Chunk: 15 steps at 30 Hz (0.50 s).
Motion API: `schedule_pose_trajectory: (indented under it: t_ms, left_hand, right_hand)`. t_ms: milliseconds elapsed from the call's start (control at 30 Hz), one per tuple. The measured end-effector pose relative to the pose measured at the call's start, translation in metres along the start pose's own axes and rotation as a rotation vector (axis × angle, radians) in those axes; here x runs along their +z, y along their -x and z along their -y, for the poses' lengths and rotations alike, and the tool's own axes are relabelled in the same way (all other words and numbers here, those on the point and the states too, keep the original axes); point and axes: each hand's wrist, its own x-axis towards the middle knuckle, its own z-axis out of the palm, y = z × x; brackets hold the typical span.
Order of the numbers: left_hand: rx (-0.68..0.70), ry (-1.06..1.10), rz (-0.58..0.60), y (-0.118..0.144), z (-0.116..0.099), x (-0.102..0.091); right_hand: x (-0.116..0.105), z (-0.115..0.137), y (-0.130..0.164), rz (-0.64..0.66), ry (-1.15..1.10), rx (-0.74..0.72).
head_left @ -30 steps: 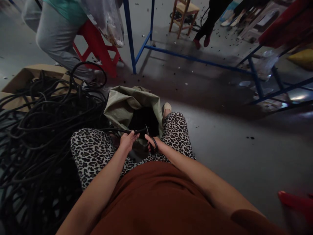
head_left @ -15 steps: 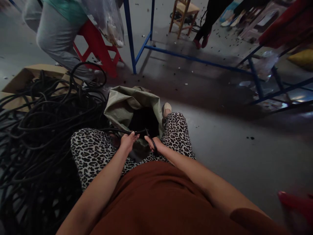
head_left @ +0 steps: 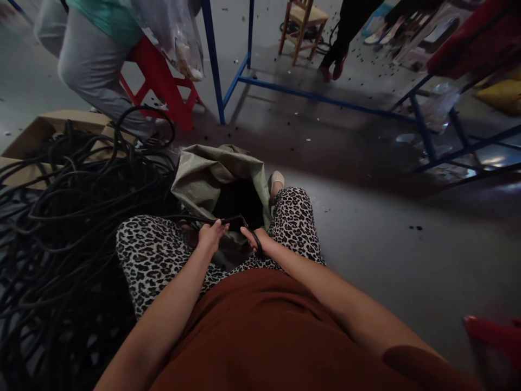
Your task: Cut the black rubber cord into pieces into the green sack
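My left hand (head_left: 210,235) is closed on a black rubber strip (head_left: 191,218), which looks like a cord or tube. The strip runs from the left across my knee, and its end points right over the sack. In my right hand (head_left: 258,240) is a pair of scissors (head_left: 256,239) with dark handles. The blades reach up to the strip's end; whether they touch it I cannot make out. Below both hands, between my legs, an olive-green sack (head_left: 195,176) stands with its mouth wide. Its inside is dark, and the contents are hard to tell.
A large tangle of black strips (head_left: 61,217) fills the left side, spilling from a cardboard box (head_left: 30,136). Ahead are a blue metal frame (head_left: 309,95) and a person by a red stool (head_left: 163,76). A wooden chair (head_left: 303,24) stands farther back.
The view has shifted very slightly. Both hands keep nearly the same place over the sack, still holding the strip and the scissors.
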Motion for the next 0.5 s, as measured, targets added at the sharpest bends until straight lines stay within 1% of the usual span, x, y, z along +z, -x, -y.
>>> schedule_pose_trajectory:
  t_ms: [67, 167, 233, 333, 500]
  left_hand:
    - [0.029, 0.008, -0.004, -0.0009, -0.0019, 0.0002]
    - [0.060, 0.016, -0.007, -0.0016, -0.0038, 0.0010]
    - [0.071, 0.029, 0.002, -0.0013, -0.0040, 0.0017]
    - [0.077, 0.040, 0.023, 0.0002, -0.0027, 0.0026]
    - [0.057, 0.017, 0.070, 0.0022, 0.0034, 0.0021]
  right_hand:
    - [0.0003, -0.0008, 0.0015, 0.037, -0.046, 0.037]
    - [0.0022, -0.0035, 0.0020, 0.146, -0.087, 0.100]
    - [0.0040, -0.0052, 0.0012, 0.200, -0.082, 0.104]
    - [0.0060, -0.0055, -0.0002, 0.232, -0.060, 0.086]
    - [0.0066, -0.0018, 0.0009, 0.227, -0.036, 0.067]
